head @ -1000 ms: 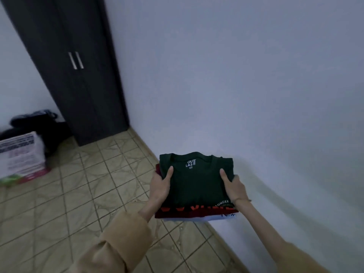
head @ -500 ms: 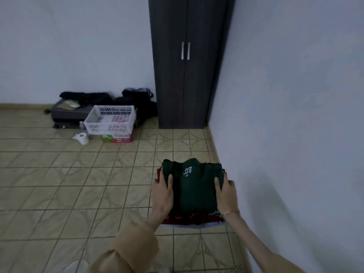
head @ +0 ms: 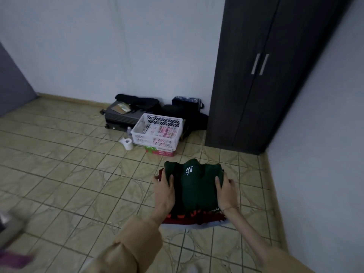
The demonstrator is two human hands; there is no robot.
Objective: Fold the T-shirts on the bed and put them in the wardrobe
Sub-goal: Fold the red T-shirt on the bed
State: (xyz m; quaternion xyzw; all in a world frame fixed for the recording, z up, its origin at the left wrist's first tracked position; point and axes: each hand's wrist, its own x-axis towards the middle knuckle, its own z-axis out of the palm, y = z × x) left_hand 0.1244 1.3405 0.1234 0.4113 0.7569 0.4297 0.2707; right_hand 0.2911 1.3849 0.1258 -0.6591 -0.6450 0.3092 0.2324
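- The person carries a stack of folded T-shirts (head: 194, 194) in front of the body, above the tiled floor (head: 69, 184).
- The top shirt is dark green with a white neck label; under it lies a dark red one with orange-red print, and a pale one shows at the bottom edge.
- The left hand (head: 163, 194) grips the left side of the stack: the thumb lies on top of the green shirt, the other fingers go under the stack and are hidden.
- The right hand (head: 226, 192) grips the right side in the same way, thumb on top, fingers curled round the edge.
- The wardrobe (head: 275, 71) stands ahead to the right, in the corner, with its 2 dark doors closed and 2 metal handles side by side.
- Left of the wardrobe, by the wall, a white plastic crate (head: 157, 131) sits on a red box, just beside a dark suitcase (head: 122, 117), black bags and a roll of paper (head: 128, 143).
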